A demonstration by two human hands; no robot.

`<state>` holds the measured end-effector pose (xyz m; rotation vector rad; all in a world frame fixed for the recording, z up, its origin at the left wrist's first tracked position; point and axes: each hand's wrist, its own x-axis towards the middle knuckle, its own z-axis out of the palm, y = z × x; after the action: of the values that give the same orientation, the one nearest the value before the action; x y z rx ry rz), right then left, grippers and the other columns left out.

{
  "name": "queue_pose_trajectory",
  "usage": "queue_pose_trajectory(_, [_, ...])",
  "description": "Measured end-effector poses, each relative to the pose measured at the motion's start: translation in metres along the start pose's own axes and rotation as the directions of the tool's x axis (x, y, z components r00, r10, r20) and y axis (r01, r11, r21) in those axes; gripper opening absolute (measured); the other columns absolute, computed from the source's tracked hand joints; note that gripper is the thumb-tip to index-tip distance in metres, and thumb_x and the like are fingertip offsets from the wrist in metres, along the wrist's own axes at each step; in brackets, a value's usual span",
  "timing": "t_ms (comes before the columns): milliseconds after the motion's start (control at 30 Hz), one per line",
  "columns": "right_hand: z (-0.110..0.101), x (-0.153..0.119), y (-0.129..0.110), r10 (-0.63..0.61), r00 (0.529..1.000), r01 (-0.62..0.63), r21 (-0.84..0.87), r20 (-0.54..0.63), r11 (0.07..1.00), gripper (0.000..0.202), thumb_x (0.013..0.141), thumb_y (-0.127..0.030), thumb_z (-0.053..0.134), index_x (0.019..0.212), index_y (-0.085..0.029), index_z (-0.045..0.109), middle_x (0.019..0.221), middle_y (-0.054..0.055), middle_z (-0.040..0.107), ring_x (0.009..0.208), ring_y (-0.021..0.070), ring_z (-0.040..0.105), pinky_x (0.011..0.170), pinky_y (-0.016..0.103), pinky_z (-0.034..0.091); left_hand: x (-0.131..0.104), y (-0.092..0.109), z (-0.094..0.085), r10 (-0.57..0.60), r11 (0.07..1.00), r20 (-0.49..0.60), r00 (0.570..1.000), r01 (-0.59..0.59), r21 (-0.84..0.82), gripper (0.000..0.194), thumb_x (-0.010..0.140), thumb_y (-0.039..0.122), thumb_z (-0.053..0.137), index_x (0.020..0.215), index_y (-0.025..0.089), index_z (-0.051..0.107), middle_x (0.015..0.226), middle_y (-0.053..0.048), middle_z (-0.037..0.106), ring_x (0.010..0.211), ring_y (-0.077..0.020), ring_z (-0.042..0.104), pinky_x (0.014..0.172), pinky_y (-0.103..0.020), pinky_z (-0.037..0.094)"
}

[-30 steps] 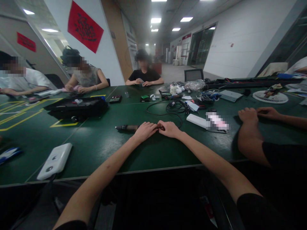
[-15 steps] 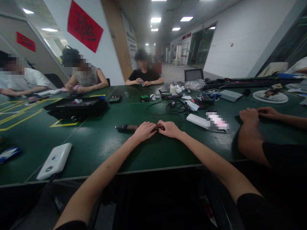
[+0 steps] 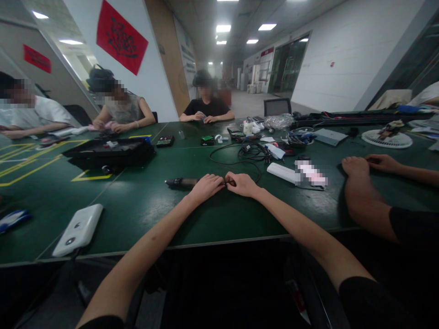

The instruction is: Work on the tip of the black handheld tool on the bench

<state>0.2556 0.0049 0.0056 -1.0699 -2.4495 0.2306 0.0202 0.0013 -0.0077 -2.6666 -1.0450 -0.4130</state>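
Observation:
An electric screwdriver (image 3: 183, 183) with a black nose and brown body lies on the green table, its tip towards the left. My left hand (image 3: 208, 185) wraps over the rear of its body, hiding that end. Close beside it, my right hand (image 3: 243, 184) is closed in a pinch on the black cable (image 3: 256, 163) at the tool's tail. My fingertips cover the spot where cable and tool meet. From there the cable curves away to a coil behind my right hand.
A white power bank (image 3: 78, 230) lies at left, near the table's front edge. Further back stands a black tray (image 3: 113, 157). Right of my hands are a white box (image 3: 283, 173) and a neighbour's hands (image 3: 358, 165). Several people sit across the table (image 3: 219, 219).
My hands and the screwdriver stay in place. At right, the neighbour's near forearm has shifted slightly to the right.

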Motion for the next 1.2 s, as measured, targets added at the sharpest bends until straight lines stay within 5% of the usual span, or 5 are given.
queue_pose_trajectory(433, [0.0, 0.0, -0.001, 0.004, 1.0, -0.004, -0.005, 0.001, 1.0, 0.017, 0.091, -0.026, 0.064, 0.106, -0.023, 0.059, 0.079, -0.002, 0.065, 0.07, 0.0148, 0.057, 0.066, 0.024, 0.03, -0.004, 0.002, -0.011, 0.014, 0.991, 0.01, 1.0, -0.012, -0.133, 0.019, 0.096, 0.026, 0.053, 0.113, 0.022, 0.059, 0.107, -0.008, 0.069, 0.103, -0.0241, 0.064, 0.093, -0.04, 0.047])
queue_pose_trajectory(1200, [0.0, 0.0, -0.001, -0.001, 1.0, 0.001, -0.006, -0.008, 1.0, 0.016, 0.091, -0.025, 0.062, 0.106, -0.023, 0.058, 0.079, -0.003, 0.064, 0.07, 0.0147, 0.057, 0.068, 0.024, 0.031, -0.005, -0.002, -0.013, 0.031, 0.979, 0.019, 0.999, -0.027, -0.2, 0.021, 0.096, 0.022, 0.051, 0.114, 0.023, 0.06, 0.111, -0.008, 0.07, 0.107, -0.0241, 0.065, 0.097, -0.041, 0.048])
